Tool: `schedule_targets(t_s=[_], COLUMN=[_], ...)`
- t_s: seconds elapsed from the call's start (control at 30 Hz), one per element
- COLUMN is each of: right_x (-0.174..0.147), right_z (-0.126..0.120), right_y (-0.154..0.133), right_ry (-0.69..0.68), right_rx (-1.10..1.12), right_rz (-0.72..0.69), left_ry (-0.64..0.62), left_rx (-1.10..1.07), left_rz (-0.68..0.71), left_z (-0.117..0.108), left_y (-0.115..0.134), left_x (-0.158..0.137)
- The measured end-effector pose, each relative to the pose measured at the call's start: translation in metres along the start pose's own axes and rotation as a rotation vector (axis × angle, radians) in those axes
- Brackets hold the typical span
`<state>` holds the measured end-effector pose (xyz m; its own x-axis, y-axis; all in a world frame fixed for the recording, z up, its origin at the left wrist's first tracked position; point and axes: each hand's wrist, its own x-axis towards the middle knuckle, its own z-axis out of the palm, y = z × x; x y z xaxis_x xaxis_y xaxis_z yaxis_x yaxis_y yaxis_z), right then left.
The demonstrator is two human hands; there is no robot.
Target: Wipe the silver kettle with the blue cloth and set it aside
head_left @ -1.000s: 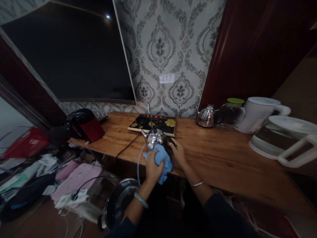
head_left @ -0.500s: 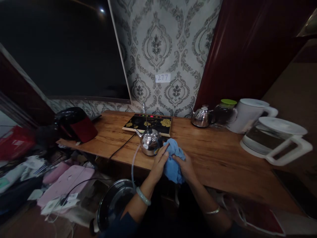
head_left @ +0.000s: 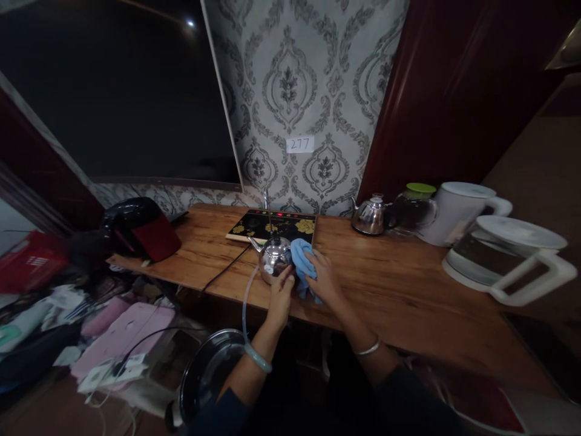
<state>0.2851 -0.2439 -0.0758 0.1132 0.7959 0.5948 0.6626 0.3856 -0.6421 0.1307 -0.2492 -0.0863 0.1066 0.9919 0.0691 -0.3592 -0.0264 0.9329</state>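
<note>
A small shiny metal kettle (head_left: 275, 251) stands near the table's front edge, its spout toward the left. My left hand (head_left: 280, 298) is at its lower right side, with the fingers drawn together against it; exactly which part they grip is hard to see. My right hand (head_left: 325, 280) is closed on a crumpled light-blue cloth (head_left: 301, 257), pressed to the kettle's right side where the handle is mostly covered. Behind the kettle lies a black cooktop with gold flowers (head_left: 285, 227), and a thin upright metal tap (head_left: 267, 203) rises there.
At the right of the wooden table (head_left: 376, 284) stand a second metal kettle (head_left: 370, 217), a green-lidded glass jug (head_left: 413, 212), a white jug (head_left: 458, 212) and a clear pitcher (head_left: 481, 257). A red-black appliance (head_left: 145, 230) sits left. A clear hose (head_left: 246, 303) hangs above a pot (head_left: 181, 387).
My right hand has carried the cloth up and left onto the kettle's right side. My left hand has let go of the cloth and moved slightly left, to the kettle's lower side.
</note>
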Motion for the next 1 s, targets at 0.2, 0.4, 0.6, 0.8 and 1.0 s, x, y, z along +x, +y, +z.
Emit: schedule_targets(t_s=[0.2, 0.4, 0.6, 0.8, 1.0], right_x=[-0.016, -0.033, -0.055, -0.058, -0.056], right_z=[0.001, -0.018, -0.027, -0.024, -0.024], right_y=[0.031, 0.05, 0.054, 0.054, 0.053], right_ry=[0.076, 0.161, 0.517, 0.553, 0.604], right_rx=[0.307, 0.42, 0.566, 0.616, 0.662], right_rz=[0.13, 0.352, 0.622, 0.637, 0.657], left_ry=[-0.02, 0.052, 0.095, 0.108, 0.028], left_rx=[-0.046, -0.045, -0.032, -0.056, 0.017], left_rz=[-0.069, -0.026, 0.041, -0.027, 0.04], left_z=[0.005, 0.022, 0.033, 0.049, 0.061], left_y=[-0.006, -0.012, -0.016, -0.013, -0.003], left_x=[0.001, 0.005, 0.008, 0.014, 0.017])
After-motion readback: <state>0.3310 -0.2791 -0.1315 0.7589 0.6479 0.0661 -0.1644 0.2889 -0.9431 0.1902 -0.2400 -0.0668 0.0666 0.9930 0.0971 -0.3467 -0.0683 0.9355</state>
